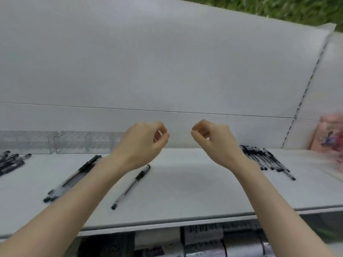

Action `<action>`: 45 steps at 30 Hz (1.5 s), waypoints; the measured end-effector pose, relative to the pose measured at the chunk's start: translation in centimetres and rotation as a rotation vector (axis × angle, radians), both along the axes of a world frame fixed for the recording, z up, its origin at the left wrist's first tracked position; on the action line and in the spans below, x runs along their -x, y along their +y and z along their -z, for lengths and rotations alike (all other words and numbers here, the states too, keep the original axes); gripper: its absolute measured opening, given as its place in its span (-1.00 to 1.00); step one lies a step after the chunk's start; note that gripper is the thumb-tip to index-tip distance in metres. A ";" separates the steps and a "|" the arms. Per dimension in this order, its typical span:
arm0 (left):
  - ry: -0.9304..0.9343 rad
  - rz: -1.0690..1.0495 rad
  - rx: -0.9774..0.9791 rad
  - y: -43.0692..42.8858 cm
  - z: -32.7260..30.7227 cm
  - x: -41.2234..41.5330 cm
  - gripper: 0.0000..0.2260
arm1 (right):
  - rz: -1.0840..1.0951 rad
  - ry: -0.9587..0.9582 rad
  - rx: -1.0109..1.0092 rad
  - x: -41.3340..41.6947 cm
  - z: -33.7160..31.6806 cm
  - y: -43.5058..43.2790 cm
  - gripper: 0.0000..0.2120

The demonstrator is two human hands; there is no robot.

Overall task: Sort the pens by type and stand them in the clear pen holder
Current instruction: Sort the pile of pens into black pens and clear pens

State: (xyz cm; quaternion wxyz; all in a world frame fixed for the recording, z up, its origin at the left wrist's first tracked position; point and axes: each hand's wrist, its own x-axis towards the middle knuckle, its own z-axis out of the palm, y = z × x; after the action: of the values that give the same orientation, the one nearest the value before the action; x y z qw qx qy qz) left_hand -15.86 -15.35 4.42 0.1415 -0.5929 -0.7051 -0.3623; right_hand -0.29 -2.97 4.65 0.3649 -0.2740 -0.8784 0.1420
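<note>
Left hand (143, 143) and right hand (213, 141) are being held loosely curled, empty, above the white surface (185, 182). Single black-capped clear plastic pen (131, 186) at 7 o'clock is being advised for pinching mid-barrel.

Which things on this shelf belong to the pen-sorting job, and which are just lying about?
Part of the job:
- single pen
- pens under the left forearm
- pens at far left
- pens at right
- clear pen holders
- left hand and right hand, both empty

Lying about:
- pink packet
- packaged goods on the shelf below
</note>
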 end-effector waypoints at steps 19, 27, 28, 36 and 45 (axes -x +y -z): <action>-0.232 -0.005 0.347 22.0 5.7 -19.3 -0.69 | -0.024 -0.196 0.114 -17.5 3.3 20.8 -0.85; -0.211 -0.143 0.476 28.5 6.9 -21.9 -0.31 | 0.031 -0.395 0.100 -17.8 4.0 27.9 -0.74; -0.215 -0.164 0.481 29.1 6.9 -22.3 -0.27 | 0.043 -0.419 0.107 -17.7 4.0 28.5 -0.70; -0.226 -0.336 0.473 32.2 7.5 -24.5 -0.12 | -0.062 -0.440 0.268 -16.8 4.2 30.6 -0.70; -0.487 -0.259 0.422 32.7 6.7 -24.7 -0.42 | -0.266 -0.115 0.868 -16.0 4.6 31.9 -0.76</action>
State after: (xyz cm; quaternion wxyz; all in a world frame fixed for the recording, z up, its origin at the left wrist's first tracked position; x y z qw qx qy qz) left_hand 8.83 17.33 -2.24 -0.1120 -0.4106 -0.8471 -0.3183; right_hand 15.74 28.91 0.03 0.1454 -0.2937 -0.7840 0.5273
